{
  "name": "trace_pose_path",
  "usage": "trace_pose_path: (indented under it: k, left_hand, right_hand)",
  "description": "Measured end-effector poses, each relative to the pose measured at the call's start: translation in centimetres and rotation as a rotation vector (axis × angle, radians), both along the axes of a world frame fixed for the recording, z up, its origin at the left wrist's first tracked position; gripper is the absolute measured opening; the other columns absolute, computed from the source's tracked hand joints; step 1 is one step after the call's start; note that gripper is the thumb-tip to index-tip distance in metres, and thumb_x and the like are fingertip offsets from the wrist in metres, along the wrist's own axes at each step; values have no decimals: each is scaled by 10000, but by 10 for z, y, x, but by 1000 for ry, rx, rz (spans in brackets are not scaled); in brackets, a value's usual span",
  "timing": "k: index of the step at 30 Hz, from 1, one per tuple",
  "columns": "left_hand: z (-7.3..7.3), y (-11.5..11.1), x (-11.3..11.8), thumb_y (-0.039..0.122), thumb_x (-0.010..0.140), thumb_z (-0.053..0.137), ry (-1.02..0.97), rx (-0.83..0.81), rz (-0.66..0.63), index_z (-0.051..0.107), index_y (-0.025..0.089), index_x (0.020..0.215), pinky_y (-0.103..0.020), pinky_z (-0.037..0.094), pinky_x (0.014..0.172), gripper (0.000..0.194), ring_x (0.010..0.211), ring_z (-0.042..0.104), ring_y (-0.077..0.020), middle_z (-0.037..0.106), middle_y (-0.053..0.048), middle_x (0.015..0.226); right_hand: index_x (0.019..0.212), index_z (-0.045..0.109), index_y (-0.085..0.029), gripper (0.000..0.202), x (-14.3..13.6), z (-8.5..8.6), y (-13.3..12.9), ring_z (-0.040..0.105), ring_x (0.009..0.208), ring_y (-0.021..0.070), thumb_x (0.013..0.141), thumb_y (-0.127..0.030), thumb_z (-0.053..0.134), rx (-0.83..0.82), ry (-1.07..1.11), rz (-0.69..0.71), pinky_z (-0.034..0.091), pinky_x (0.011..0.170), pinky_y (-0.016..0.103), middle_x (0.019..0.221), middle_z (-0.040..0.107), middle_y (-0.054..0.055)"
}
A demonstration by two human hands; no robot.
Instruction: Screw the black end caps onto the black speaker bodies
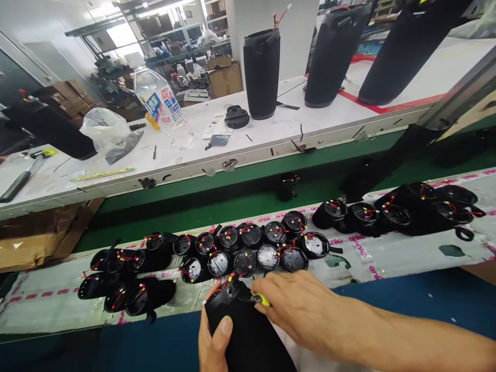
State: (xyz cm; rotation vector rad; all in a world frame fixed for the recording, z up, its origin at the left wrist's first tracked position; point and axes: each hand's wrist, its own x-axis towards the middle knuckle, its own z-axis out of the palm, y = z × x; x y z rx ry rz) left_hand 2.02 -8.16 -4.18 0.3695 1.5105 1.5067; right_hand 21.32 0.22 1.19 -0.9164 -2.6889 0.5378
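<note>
My left hand (217, 336) is wrapped around a black cloth-covered speaker body (251, 330), tilted, with its top end away from me. Red wires with small connectors (231, 279) stick out at that top end. My right hand (298, 305) is closed on a small tool with a yellow part (263, 298), held against the dark strap or flap at the body's upper rim. Most of the tool is hidden by my fingers, so its kind is unclear.
Several similar black speaker bodies (245, 263) lie in rows on a plastic-wrapped lower shelf (344, 274). Above it, a white workbench (194, 155) carries upright bodies (262, 72), a plastic bottle (163, 103), a plastic bag (106, 132) and a black cap (236, 117). Cardboard (42, 232) sits left.
</note>
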Motion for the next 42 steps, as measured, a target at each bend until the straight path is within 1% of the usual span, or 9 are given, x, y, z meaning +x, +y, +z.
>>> trace_pose_path:
  k: [4, 8, 12, 17, 20, 28, 33, 37, 42]
  left_hand:
    - [0, -4, 6, 632, 713, 901, 25, -13, -61, 678, 216, 1464, -479, 580, 1128, 886, 1320, 723, -419, 803, -140, 1343]
    - [2, -4, 7, 634, 709, 905, 79, -19, -79, 691, 218, 1453, -526, 595, 1117, 879, 1268, 748, -430, 808, -144, 1300]
    - [5, -3, 7, 667, 662, 932, 160, -31, -70, 715, 206, 1411, -568, 582, 1143, 906, 1314, 718, -466, 812, -154, 1264]
    - [9, -5, 3, 687, 648, 933, 252, -89, -157, 690, 216, 1430, -508, 581, 1136, 945, 1338, 704, -441, 787, -145, 1349]
    - [13, -6, 1, 686, 660, 919, 360, -130, -198, 679, 226, 1443, -523, 514, 1184, 939, 1327, 696, -427, 779, -134, 1379]
    - [14, -6, 0, 577, 736, 863, 513, -178, -212, 644, 207, 1426, -566, 482, 1171, 813, 1296, 690, -415, 777, -142, 1340]
    - [7, -4, 2, 646, 680, 910, 333, -114, -165, 702, 227, 1388, -553, 523, 1181, 849, 1324, 700, -440, 803, -129, 1292]
    - [10, -4, 14, 716, 745, 815, 7, -27, -130, 682, 230, 1459, -569, 593, 1110, 874, 1299, 721, -462, 822, -146, 1252]
    - [21, -1, 25, 597, 733, 831, -129, -21, -103, 601, 276, 1562, -558, 617, 1070, 918, 1273, 737, -456, 826, -125, 1274]
  right_hand:
    - [1122, 562, -225, 120, 7, 4, 12, 652, 765, 221, 1069, -137, 623, 41, -103, 146, 323, 594, 366, 950, 683, 7]
    - [1098, 558, -209, 214, 9, 16, 21, 627, 756, 219, 983, -32, 592, 63, -226, 263, 291, 566, 366, 921, 648, 13]
    - [1134, 539, -212, 278, 14, 21, 25, 591, 720, 212, 940, -25, 611, 130, -252, 278, 249, 548, 370, 918, 625, 14]
    - [1133, 522, -220, 216, 22, 16, 29, 505, 676, 199, 986, -75, 589, 242, -216, 306, 229, 562, 382, 890, 581, 8]
    - [1132, 531, -209, 229, 24, 16, 30, 464, 657, 194, 973, -47, 561, 301, -237, 337, 207, 561, 394, 874, 561, 10]
    - [1100, 558, -196, 211, 18, 5, 24, 526, 675, 196, 941, -71, 616, 307, -263, 301, 179, 522, 404, 870, 570, 20]
    - [1103, 598, -191, 44, 12, 9, 39, 514, 611, 160, 1092, -152, 582, 141, -194, 368, 183, 520, 378, 863, 653, 6]
    - [1111, 629, -190, 181, 12, 15, 50, 620, 707, 164, 1181, -344, 564, 19, -108, 311, 231, 534, 350, 895, 719, 4]
    - [1042, 608, -185, 288, 20, 7, 49, 575, 623, 170, 1200, -401, 505, 81, -142, 278, 194, 514, 376, 816, 690, 0]
